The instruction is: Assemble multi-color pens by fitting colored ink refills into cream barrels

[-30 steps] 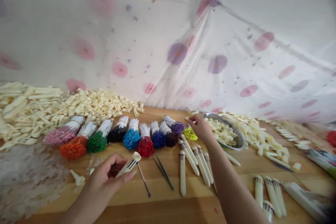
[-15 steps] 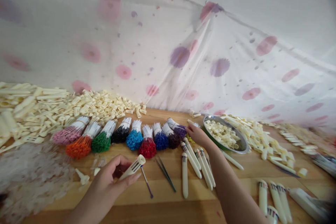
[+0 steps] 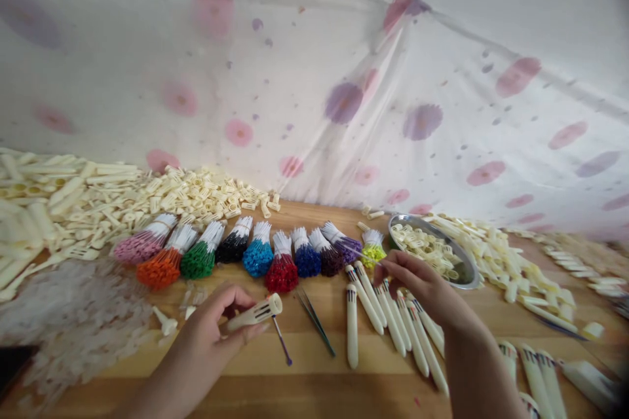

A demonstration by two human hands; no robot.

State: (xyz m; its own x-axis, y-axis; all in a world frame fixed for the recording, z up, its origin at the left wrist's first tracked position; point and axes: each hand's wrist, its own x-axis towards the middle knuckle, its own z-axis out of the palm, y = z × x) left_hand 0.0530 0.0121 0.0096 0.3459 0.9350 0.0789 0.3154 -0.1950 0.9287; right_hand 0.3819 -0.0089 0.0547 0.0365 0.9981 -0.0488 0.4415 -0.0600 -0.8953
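My left hand (image 3: 223,324) is closed around a cream slotted pen barrel (image 3: 255,313), its open end pointing right. A thin purple-tipped pen refill (image 3: 282,344) shows just below the barrel's end; I cannot tell whether it touches it. My right hand (image 3: 410,281) pinches a thin pale pen refill (image 3: 356,253) by one end, in front of the yellow refill bundle (image 3: 373,247). The purple bundle (image 3: 344,242) lies behind the held refill. Tweezers (image 3: 317,326) rest on the table between my hands.
More refill bundles in several colours, such as the red one (image 3: 282,268), stand in a row. Assembled pens (image 3: 352,327) lie near my right hand. A metal bowl (image 3: 474,275) holds slotted parts. Cream parts (image 3: 206,193) and clear pieces (image 3: 63,314) are heaped at left.
My right hand has drawn back from the purple and yellow bundles toward me, with a refill now showing in its fingers. The left hand has tilted the barrel flatter. The view has shifted slightly.
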